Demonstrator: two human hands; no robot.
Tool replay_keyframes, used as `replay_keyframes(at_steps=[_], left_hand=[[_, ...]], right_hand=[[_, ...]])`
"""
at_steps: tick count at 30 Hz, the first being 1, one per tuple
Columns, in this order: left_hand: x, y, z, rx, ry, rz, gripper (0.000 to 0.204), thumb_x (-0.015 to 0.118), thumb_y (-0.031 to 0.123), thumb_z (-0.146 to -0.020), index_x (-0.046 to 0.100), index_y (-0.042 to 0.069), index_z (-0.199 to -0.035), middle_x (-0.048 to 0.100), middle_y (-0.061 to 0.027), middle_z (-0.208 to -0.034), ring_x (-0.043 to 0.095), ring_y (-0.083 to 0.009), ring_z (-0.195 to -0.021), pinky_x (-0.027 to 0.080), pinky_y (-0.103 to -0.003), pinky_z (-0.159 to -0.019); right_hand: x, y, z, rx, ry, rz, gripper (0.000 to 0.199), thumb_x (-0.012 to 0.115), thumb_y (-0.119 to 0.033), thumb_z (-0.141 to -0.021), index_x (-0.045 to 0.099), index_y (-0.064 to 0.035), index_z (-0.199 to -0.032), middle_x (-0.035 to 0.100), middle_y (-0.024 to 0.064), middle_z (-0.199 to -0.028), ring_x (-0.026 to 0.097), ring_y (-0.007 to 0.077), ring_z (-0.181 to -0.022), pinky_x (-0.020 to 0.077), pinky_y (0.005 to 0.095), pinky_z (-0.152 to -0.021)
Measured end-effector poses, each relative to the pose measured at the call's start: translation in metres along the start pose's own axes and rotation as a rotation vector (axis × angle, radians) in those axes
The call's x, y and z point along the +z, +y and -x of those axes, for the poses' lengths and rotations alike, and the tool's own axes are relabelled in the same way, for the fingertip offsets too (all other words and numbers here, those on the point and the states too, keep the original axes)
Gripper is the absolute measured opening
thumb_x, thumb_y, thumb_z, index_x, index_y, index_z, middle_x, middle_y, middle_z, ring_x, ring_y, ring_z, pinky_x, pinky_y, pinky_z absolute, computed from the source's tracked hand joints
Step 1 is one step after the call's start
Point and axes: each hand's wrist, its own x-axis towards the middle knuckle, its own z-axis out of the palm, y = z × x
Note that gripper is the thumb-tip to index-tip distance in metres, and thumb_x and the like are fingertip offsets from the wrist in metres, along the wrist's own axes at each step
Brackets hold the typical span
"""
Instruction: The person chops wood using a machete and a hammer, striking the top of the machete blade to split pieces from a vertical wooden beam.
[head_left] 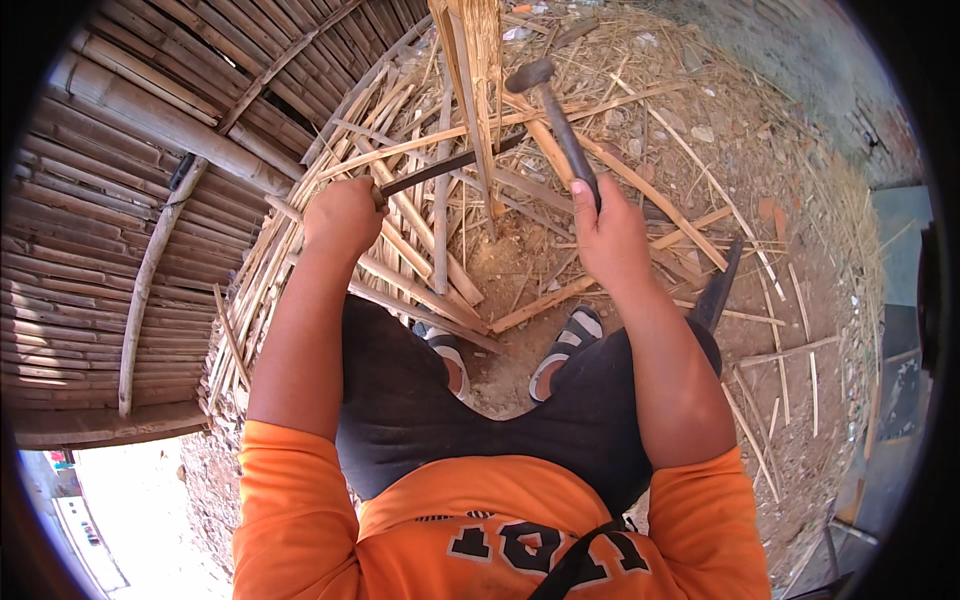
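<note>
My left hand (342,218) is closed around the handle of a long dark-bladed knife (435,172). Its blade reaches across to an upright, split length of pale wood or bamboo (484,75), and the far part of the blade passes at the split. My right hand (612,238) grips the lower end of a hammer's (568,135) handle. The hammer's metal head is raised just right of the upright piece and apart from it. The bottom of the split piece stands on the dirt in front of my feet; its top runs out of view.
Long split strips (400,240) lie heaped at the left, and more sticks (640,185) are scattered at the right. A slatted bamboo wall (130,200) stands on the left. A dark pointed object (722,285) rises beside my right knee. Straw and stones cover the ground.
</note>
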Motion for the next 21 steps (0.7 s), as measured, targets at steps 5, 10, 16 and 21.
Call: replay_keyframes(at_steps=[5,10,16,21], left_hand=[[0.005,-0.003,-0.001,0.001,0.005,-0.001,0.028,0.072,0.036,-0.09,0.071,0.012,-0.106,0.074,-0.0133,-0.103,0.071,-0.0336,-0.099,0.057,-0.047,-0.084],[0.013,0.0,0.003,-0.009,0.026,0.058,0.029,0.073,0.036,-0.09,0.072,0.012,-0.106,0.075,-0.0128,-0.102,0.071,-0.0335,-0.097,0.057,-0.047,-0.082],[-0.002,0.016,0.013,-0.057,-0.054,0.063,0.037,0.072,0.044,-0.089,0.072,0.01,-0.106,0.074,-0.0131,-0.103,0.072,-0.0332,-0.098,0.058,-0.046,-0.082],[0.017,0.002,0.007,-0.072,0.009,0.101,0.036,0.072,0.044,-0.089,0.072,0.01,-0.101,0.074,-0.0145,-0.098,0.071,-0.0352,-0.094,0.057,-0.049,-0.081]], right_hand=[[0.003,0.009,-0.003,0.124,-0.081,0.055,0.038,0.056,-0.039,-0.103,0.06,-0.0006,-0.101,0.066,0.021,-0.073,0.064,0.0441,-0.068,0.0497,0.0477,-0.063],[-0.034,-0.009,-0.011,0.065,0.057,-0.421,0.036,0.058,-0.036,-0.103,0.059,0.0,-0.105,0.06,0.0096,-0.071,0.061,0.0234,-0.06,0.0486,0.0401,-0.06],[-0.038,-0.024,-0.022,0.139,0.037,-0.494,0.041,0.051,-0.041,-0.107,0.058,-0.0004,-0.103,0.054,0.0043,-0.069,0.054,0.0155,-0.064,0.0444,0.0343,-0.061],[0.019,0.017,0.0,0.103,-0.24,0.039,0.047,0.045,-0.044,-0.108,0.058,-0.0001,-0.097,0.054,0.0126,-0.068,0.055,0.0277,-0.064,0.0459,0.0409,-0.064]])
